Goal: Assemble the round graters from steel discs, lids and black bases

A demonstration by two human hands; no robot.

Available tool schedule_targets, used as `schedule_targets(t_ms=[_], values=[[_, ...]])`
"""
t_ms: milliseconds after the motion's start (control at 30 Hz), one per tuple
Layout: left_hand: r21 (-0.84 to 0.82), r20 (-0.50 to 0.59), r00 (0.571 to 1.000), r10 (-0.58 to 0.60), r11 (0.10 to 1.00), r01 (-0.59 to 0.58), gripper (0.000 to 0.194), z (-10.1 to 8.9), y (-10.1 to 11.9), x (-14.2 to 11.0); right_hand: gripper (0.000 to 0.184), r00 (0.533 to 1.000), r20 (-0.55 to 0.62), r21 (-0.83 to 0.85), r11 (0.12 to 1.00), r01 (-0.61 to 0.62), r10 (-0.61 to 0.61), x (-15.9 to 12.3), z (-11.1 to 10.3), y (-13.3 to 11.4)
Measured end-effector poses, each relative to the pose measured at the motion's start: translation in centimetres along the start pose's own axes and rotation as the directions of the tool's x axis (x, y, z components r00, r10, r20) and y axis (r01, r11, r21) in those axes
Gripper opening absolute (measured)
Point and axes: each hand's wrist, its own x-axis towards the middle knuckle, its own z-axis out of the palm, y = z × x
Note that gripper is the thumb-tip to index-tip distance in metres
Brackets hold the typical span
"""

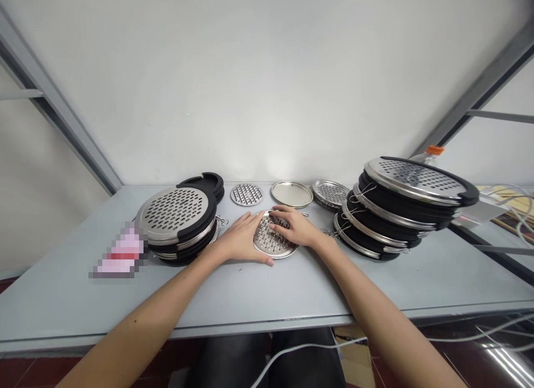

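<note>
A round metal grater plate (273, 244) with raised teeth lies on the grey table before me, inside a shiny metal rim. My left hand (242, 237) cups its left side, fingers along the far left rim and thumb stretched past the near edge. From the right, my right hand (297, 225) grips the plate, its fingers bent over the far rim and the thumb on the toothed face. A small wire clasp (304, 214) sticks out behind the right hand. Both hands cover part of the rim.
Stacked graters with black rings (175, 212) stand left, and a taller leaning stack (400, 210) stands right. Behind lie a loose grater disc (247, 195), a shallow metal tray (292, 193) and piled grater discs (329, 193). An orange-capped bottle (434, 151) is behind the right stack.
</note>
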Motion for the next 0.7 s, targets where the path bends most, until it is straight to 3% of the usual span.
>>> schedule_targets(t_ms=[700], values=[[0.009, -0.014, 1.000, -0.002, 1.000, 0.002, 0.123, 0.17, 0.14, 0.12, 0.032, 1.000, -0.008, -0.059, 0.998, 0.022, -0.022, 0.54, -0.13, -0.18]])
